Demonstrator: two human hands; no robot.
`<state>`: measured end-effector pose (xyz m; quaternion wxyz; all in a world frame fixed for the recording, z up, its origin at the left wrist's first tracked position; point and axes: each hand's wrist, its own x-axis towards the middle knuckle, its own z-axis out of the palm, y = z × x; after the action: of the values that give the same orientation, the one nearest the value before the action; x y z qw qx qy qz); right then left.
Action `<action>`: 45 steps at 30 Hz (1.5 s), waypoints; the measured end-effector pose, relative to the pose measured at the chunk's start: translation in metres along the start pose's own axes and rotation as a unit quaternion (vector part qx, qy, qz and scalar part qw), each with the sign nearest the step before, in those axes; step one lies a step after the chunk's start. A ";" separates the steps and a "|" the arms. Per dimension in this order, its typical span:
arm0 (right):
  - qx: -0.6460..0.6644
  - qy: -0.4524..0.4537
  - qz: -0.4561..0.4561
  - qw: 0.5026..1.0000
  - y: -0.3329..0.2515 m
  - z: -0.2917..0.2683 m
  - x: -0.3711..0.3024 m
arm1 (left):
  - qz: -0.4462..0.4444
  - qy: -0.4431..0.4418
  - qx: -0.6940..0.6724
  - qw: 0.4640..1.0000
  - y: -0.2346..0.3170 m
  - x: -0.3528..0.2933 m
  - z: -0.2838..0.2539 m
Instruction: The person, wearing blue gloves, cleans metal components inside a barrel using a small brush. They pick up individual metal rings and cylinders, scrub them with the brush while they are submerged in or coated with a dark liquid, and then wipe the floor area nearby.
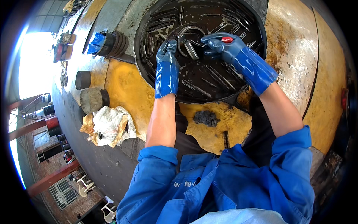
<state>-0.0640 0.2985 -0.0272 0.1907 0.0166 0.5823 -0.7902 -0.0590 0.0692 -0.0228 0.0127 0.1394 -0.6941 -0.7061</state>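
Observation:
A wide, round black pan (138,56) holds dark, oily liquid with several slender metal strips in it. Over its middle stands an oil-coated metal ring (179,44), with a bright patch along its lower inner wall. My left hand (166,56), in a blue rubber glove, is closed at the ring's left side and seems to grip its rim. On the other side, my right hand (223,46), gloved alike, is closed around a tool with a red handle (226,39). The tool's working end is hidden near the ring's right edge.
Stacked dark rings with a blue glove (96,43) stand left of the pan. Nearer are metal cylinders (91,100) and a crumpled white bag (110,125). A black clump (206,118) lies on the yellow-stained sheet (194,136) between my legs. Metal sheeting (294,56) spreads rightward.

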 end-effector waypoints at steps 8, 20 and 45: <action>0.051 0.079 -0.019 0.995 0.000 0.017 -0.004 | 0.034 -0.002 0.000 0.999 -0.003 0.010 0.000; -0.404 0.121 0.042 0.906 -0.019 0.010 -0.023 | 0.069 -0.010 -0.011 0.998 0.002 0.011 -0.006; -0.178 0.069 -0.081 0.978 0.000 0.007 -0.022 | 0.084 -0.019 -0.034 0.996 0.005 0.008 0.006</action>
<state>-0.0425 0.2982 -0.0200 0.0851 -0.0108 0.7248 -0.6836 -0.0686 0.0730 -0.0196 0.0636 0.0665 -0.6792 -0.7281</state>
